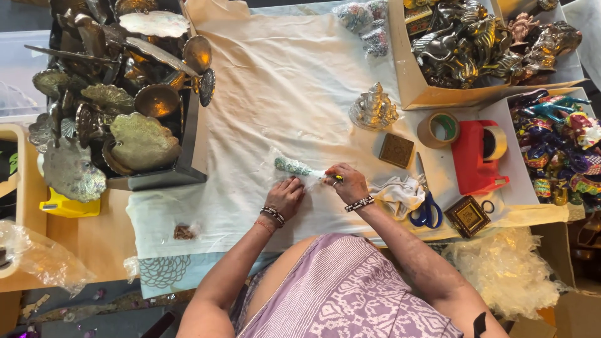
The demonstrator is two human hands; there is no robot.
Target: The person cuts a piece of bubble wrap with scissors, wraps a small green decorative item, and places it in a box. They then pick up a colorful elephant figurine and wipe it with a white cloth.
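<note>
I am looking down at a table point(87, 241) covered with a cream cloth point(282, 81). My 2 hands meet just below the middle of the frame. My left hand point(285, 197) lies palm down on a clear plastic wrap point(308, 180), fingers together and flat, probably to keep it from sliding. My right hand point(346, 183) has its fingers pinched shut on a small yellow-green tool point(338, 178), whose tip touches the wrap. A green-and-white patterned piece point(292, 166) sticks out of the wrap toward the upper left, so only its bare end shows.

Just right of my right wrist lies a crumpled white rag point(397, 193), then blue-handled scissors point(427, 209), close enough to grab. Above them, right of centre, sit a square brass box point(396, 150), a silver figurine point(373, 107), a roll of tape point(438, 129) and a red tape dispenser point(477, 156). A small framed plaque point(467, 216) lies at lower right, beside loose plastic film point(504, 266).

At upper left, a dark crate point(188, 163) holds a heap of brass peacock-shaped lamps point(119, 100). At upper right, 1 open carton point(419, 94) holds dark metal statues point(476, 37), and another at the right edge holds bright painted figures point(557, 144).
</note>
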